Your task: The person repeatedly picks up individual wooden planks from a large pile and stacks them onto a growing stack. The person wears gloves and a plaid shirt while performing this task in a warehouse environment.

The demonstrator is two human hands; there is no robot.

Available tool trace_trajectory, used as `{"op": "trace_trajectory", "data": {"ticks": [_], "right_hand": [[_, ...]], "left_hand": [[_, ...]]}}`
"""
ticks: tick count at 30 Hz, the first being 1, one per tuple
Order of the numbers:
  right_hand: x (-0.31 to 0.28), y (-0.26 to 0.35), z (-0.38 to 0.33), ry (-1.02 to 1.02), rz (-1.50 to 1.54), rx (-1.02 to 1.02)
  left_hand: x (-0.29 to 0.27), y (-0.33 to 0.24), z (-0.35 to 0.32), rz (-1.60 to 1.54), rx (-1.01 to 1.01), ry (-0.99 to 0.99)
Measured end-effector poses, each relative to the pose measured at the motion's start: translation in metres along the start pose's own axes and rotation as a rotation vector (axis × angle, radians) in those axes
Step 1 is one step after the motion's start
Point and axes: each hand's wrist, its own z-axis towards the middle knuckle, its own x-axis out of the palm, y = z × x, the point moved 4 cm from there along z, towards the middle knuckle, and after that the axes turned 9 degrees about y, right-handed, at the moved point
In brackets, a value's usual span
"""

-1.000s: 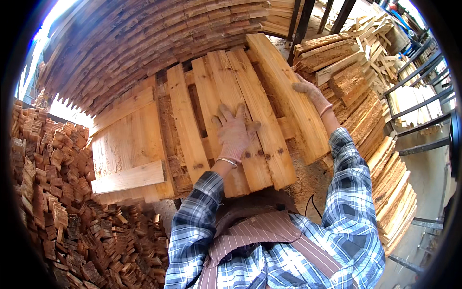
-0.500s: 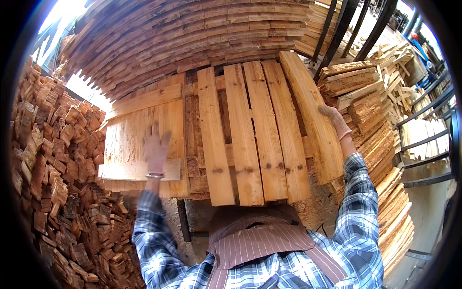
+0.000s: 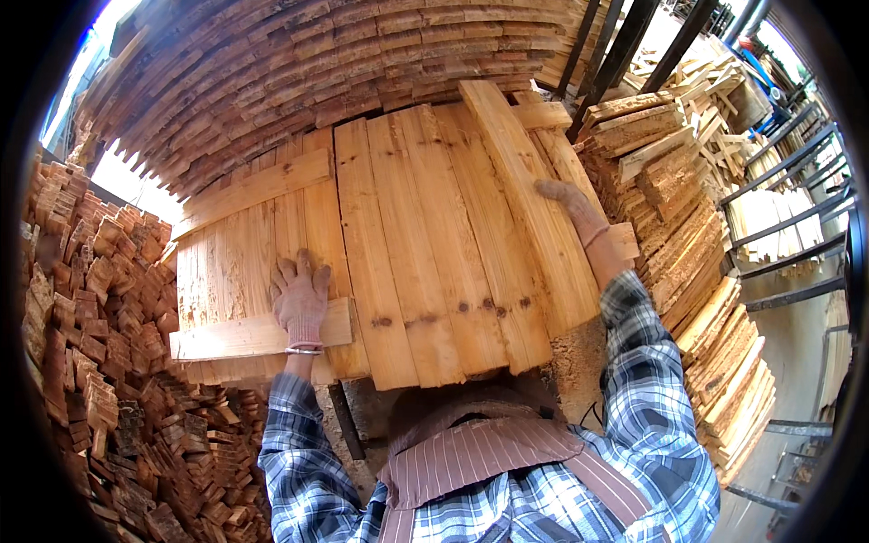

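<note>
Several knotty wooden boards (image 3: 412,262) lie side by side, their long edges nearly touching. At their right is another wooden board (image 3: 511,172), slanted and raised, its far end reaching past the others. My right hand (image 3: 579,217) grips that board's right edge, fingers together over its top; the thumb is hidden. My left hand (image 3: 300,294) presses flat with fingers apart on a wooden panel (image 3: 244,271) left of the row. Two crosspieces run over this panel, the upper batten (image 3: 258,192) and the lower batten (image 3: 244,337), which my left palm touches.
A tall stack of boards (image 3: 362,54) stands behind the work. Heaped short wood blocks (image 3: 100,362) fill the left side. At right are stacked rough planks (image 3: 679,226), black metal bars (image 3: 625,45) and a rail (image 3: 787,235). A dark metal leg (image 3: 346,421) shows below the panel.
My right hand has moved left with the slanted board, and the gaps between the boards have closed. My left hand has come down onto the panel. The view has shifted slightly.
</note>
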Motion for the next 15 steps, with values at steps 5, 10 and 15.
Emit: {"op": "trace_trajectory", "data": {"ticks": [5,10,15], "right_hand": [[0.005,0.004,0.008,-0.008,-0.151,0.061],[0.044,0.059,-0.023,-0.140,-1.268,-0.099],[0.089,0.072,-0.032,-0.169,-1.416,0.109]], "left_hand": [[0.006,0.008,0.000,-0.021,0.008,-0.027],[-0.003,-0.001,0.001,-0.056,0.019,-0.029],[-0.002,0.011,0.001,-0.089,0.028,-0.108]]}}
